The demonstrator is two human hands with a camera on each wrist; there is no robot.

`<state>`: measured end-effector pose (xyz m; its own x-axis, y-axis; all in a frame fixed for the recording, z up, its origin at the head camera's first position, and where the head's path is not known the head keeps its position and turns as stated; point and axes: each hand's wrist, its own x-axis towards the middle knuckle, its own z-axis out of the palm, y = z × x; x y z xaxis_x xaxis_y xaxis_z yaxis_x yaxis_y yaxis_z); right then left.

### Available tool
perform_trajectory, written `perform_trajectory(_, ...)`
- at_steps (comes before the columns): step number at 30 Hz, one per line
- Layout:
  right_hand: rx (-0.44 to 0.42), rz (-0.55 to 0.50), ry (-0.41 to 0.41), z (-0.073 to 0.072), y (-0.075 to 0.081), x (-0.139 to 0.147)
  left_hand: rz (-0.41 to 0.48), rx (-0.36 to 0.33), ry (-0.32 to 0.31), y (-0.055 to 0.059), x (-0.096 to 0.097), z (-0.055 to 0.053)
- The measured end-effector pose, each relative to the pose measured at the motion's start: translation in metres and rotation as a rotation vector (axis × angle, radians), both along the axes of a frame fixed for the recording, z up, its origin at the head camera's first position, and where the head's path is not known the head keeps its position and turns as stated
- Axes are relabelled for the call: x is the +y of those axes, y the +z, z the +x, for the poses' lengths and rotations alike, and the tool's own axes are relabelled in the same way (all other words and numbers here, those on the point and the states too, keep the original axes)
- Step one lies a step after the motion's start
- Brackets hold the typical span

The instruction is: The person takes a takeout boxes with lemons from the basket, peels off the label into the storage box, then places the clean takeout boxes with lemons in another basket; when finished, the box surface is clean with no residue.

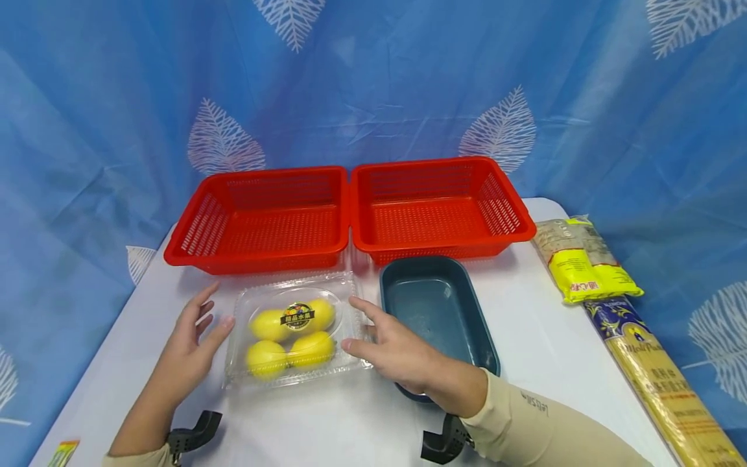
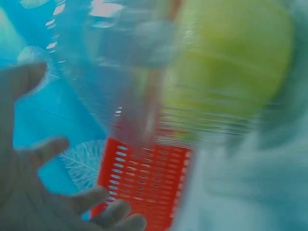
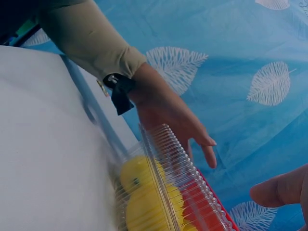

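A clear plastic clamshell box [image 1: 344, 285] of several yellow lemons [image 1: 312, 350] lies on the white table, its lid bearing a black round label [image 1: 297, 316]. Just left of the box is my left hand [image 1: 189, 347], fingers spread and loosely bent, holding nothing. My right hand [image 1: 403, 350] reaches in from the other side, thumb and index fingertips right at the box's right edge. The left wrist view shows the box [image 2: 130, 72] blurred and close beside the spread fingers. In the right wrist view, the ridged box edge [image 3: 192, 173] stands between the left hand and the right thumb [image 3: 276, 192].
Two red perforated baskets [image 1: 262, 266] [image 1: 443, 250] stand side by side behind the box. A dark teal tray [image 1: 432, 305] sits partly under the right forearm. At the right edge lie a yellow-labelled bag [image 1: 583, 263] and a long pasta pack [image 1: 671, 383]. A small packet [image 1: 63, 453] is at front left.
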<state>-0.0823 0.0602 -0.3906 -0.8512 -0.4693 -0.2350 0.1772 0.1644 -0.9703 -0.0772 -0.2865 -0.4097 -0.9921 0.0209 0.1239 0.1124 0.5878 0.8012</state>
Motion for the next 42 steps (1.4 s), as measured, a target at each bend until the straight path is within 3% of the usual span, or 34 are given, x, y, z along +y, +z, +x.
perform_trajectory(7, -0.014, -0.008, 0.001, -0.001, 0.0, 0.0, 0.019, -0.119, -0.228, -0.017, 0.005, 0.006)
perform_trajectory(11, -0.007, -0.016, 0.002, 0.0, 0.0, 0.001, 0.034, -0.12, -0.281, -0.022, 0.007, 0.006)
perform_trajectory(23, -0.018, -0.02, -0.013, 0.001, 0.001, 0.0, 0.095, -0.085, -0.299, -0.027, 0.009, 0.008)
perform_trajectory(31, 0.002, 0.024, -0.007, 0.003, 0.003, 0.001, 0.098, -0.105, -0.245, -0.028, 0.01, 0.008)
perform_trajectory(38, 0.156, 0.161, 0.02, 0.005, 0.015, 0.006, 0.107, -0.104, -0.256, -0.028, 0.011, 0.008)
perform_trajectory(42, 0.297, 0.225, 0.062, -0.002, 0.028, 0.006, 0.102, -0.108, -0.252, -0.027, 0.009, 0.008)
